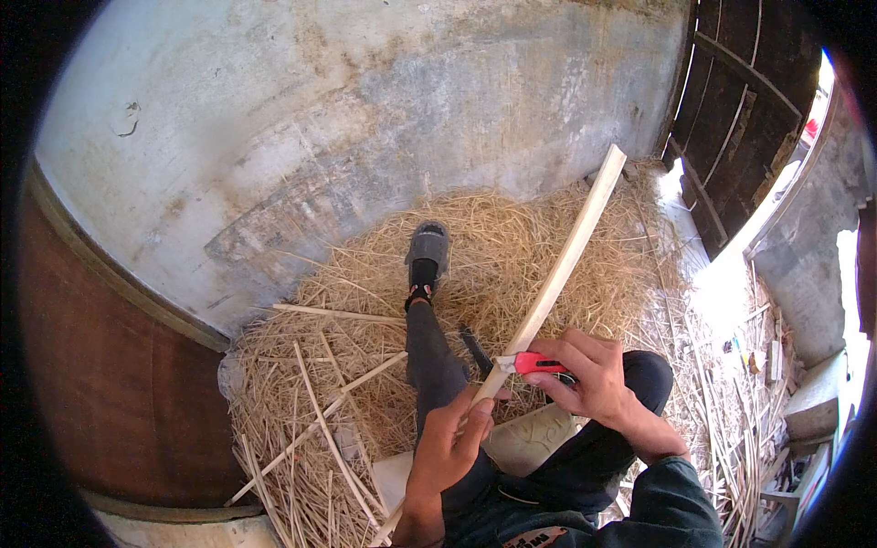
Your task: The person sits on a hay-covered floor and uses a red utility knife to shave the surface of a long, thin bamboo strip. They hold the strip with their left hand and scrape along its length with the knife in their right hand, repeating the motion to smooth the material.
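Observation:
A long pale strip of split wood or bamboo (568, 254) slants from my lap up toward the far right. My left hand (449, 437) is closed round its lower part. In my right hand (589, 376) is a red box cutter (537, 363), gripped by the handle. Its blade end meets the strip just above my left hand. The lower end of the strip passes beneath my left forearm, partly hidden.
Curly shavings (512, 237) cover the floor round my sandalled foot (427, 251). Thin loose strips (320, 420) lie at the left. A stained wall (384, 110) rises ahead, a brown panel (119, 365) stands left, and a dark slatted door (740, 100) is at the far right.

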A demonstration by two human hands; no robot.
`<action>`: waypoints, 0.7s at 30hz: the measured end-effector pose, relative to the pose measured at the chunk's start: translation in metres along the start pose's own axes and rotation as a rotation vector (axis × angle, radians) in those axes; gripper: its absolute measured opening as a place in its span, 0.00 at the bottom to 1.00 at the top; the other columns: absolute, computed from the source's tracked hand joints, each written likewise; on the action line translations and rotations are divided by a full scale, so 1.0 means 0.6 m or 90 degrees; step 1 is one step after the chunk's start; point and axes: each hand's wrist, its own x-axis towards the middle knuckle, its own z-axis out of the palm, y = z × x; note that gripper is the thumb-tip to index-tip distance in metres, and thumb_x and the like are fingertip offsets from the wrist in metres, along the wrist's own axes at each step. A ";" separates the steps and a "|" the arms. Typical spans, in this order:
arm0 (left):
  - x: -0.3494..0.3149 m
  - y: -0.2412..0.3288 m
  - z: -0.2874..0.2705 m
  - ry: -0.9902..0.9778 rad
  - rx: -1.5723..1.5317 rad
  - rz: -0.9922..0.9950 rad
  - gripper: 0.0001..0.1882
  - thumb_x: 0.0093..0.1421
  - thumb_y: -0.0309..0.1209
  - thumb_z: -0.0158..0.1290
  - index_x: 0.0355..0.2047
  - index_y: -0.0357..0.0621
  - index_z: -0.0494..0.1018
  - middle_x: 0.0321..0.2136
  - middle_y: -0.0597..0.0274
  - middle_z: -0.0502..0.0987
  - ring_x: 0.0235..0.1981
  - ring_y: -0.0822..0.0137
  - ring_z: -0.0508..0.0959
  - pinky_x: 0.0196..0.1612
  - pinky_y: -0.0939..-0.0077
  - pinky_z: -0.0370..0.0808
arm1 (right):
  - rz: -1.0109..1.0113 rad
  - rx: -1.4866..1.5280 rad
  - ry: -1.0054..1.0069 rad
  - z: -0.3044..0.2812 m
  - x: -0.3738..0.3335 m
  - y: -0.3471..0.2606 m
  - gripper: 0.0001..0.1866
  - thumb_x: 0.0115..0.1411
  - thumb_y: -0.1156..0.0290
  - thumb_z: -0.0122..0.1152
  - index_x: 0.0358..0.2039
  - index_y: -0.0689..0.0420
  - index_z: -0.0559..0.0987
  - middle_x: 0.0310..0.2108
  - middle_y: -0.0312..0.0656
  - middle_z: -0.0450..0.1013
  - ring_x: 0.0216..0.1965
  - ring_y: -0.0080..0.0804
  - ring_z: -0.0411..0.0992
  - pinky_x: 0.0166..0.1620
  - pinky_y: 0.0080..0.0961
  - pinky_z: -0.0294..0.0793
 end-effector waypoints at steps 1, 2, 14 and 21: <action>0.000 0.002 0.001 0.001 0.019 0.001 0.15 0.76 0.34 0.47 0.53 0.39 0.77 0.19 0.66 0.69 0.21 0.79 0.66 0.26 0.78 0.63 | -0.003 -0.005 0.007 0.002 -0.001 -0.001 0.18 0.55 0.61 0.77 0.45 0.51 0.85 0.26 0.34 0.75 0.24 0.32 0.77 0.26 0.30 0.77; 0.000 -0.002 0.003 0.013 0.042 0.029 0.14 0.76 0.33 0.47 0.53 0.38 0.77 0.20 0.64 0.70 0.21 0.77 0.68 0.26 0.76 0.64 | -0.007 -0.011 0.014 0.004 -0.001 -0.002 0.18 0.55 0.61 0.77 0.45 0.51 0.85 0.26 0.34 0.75 0.23 0.32 0.77 0.25 0.30 0.76; 0.001 -0.027 0.033 0.116 0.166 0.131 0.11 0.76 0.33 0.46 0.44 0.40 0.76 0.18 0.59 0.72 0.18 0.64 0.75 0.25 0.68 0.70 | -0.032 -0.074 0.058 0.013 -0.008 0.010 0.19 0.52 0.60 0.79 0.43 0.51 0.86 0.23 0.32 0.73 0.19 0.29 0.74 0.22 0.28 0.73; -0.010 -0.033 0.029 0.090 0.169 0.106 0.12 0.75 0.33 0.47 0.43 0.40 0.76 0.18 0.58 0.71 0.18 0.64 0.76 0.25 0.69 0.69 | -0.021 -0.114 0.072 0.002 -0.008 0.022 0.19 0.51 0.58 0.79 0.42 0.49 0.87 0.20 0.31 0.70 0.17 0.28 0.72 0.21 0.28 0.71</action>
